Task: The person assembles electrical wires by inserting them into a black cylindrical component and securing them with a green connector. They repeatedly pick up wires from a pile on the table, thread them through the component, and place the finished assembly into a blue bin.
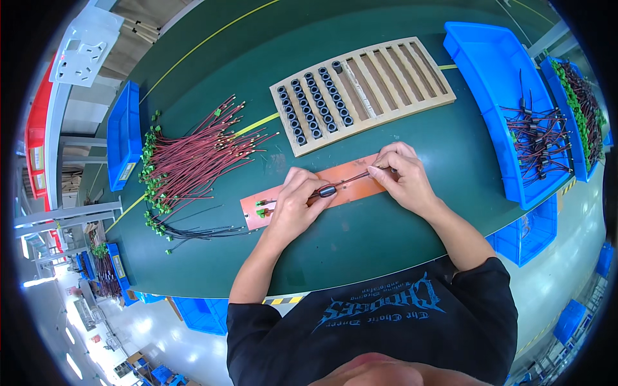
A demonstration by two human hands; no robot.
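Note:
A black ring-shaped cylinder (327, 191), which looks like a ferrite core, sits around a pair of dark red and black wires (353, 179) above a long orange board (254, 222). My left hand (293, 202) is closed on the wires, its thumb and index finger against the cylinder. At the other end, my right hand (404, 179) pinches the wires between thumb and fingers, partly hiding their tips. Green connectors (262, 211) lie over the board's left end, beside my left hand.
Beyond the board stands a slotted wooden rack (380, 120), its left rows filled with black cylinders. Red wires with green connectors (199, 145) and black wires (206, 232) spread at left. Blue bins stand at left (125, 138) and right (479, 109); the right one holds wired cores.

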